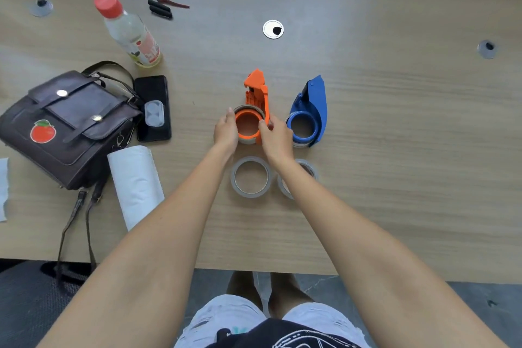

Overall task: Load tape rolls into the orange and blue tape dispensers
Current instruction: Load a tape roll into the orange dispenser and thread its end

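Left hand (226,130) cups the left side of the tape roll seated on the orange dispenser (255,99), fingers curled against the roll's outer wall. Right hand (275,137) pinches the right edge of the same roll, thumb on the inner orange hub, fingers outside near the dispenser's spine. We hold the orange unit with both hands; it lies flat on the table (395,150), nose pointing away from us.

Just right of it lies the blue dispenser (309,110), untouched. A clear band appears to ring its hub, so we judge it may already carry a roll, though we cannot confirm this.

Nearer to us, two spare tape rolls lie flat: one (250,176) between our forearms, the other (309,168) partly hidden under the right wrist.

Progress, as we judge it: a roll sits on the orange hub, seating apparently in hand; tape end not visibly threaded to the cutter. Blue unit's status uncertain.

Farther left: phone (152,90), dark bag (70,118), paper towel roll (134,181), red-capped bottle (127,28).
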Tool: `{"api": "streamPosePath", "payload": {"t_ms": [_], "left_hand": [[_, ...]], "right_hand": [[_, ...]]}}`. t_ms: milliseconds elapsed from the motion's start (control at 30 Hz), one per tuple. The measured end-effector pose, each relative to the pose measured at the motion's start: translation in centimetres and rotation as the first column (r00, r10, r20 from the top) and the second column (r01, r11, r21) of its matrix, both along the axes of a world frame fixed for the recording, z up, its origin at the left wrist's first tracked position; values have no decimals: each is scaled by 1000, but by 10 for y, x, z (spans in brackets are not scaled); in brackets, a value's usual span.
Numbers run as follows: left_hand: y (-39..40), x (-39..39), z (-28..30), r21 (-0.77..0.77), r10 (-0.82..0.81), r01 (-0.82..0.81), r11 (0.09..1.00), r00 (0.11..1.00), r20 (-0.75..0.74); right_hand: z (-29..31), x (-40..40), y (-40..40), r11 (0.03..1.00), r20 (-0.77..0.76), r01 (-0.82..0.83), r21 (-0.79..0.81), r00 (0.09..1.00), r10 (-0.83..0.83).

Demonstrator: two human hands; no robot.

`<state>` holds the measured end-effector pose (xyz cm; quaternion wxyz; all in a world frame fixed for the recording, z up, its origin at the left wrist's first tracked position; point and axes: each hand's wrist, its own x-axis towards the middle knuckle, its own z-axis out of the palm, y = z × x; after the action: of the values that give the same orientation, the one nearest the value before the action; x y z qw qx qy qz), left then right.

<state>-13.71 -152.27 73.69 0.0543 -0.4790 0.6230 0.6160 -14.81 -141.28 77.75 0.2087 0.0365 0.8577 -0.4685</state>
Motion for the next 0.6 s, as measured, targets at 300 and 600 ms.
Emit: {"api": "streamPosePath", "payload": {"t_ms": [300, 600], "left_hand": [[11, 21, 48, 329, 110, -53, 943, 981, -159], [13, 48, 108, 438, 215, -75, 896, 936, -279]], "right_hand": [[28, 15, 18, 984, -8, 83, -156, 996, -85], [69, 41, 34, 934, -12, 93, -345, 995, -103]]}}
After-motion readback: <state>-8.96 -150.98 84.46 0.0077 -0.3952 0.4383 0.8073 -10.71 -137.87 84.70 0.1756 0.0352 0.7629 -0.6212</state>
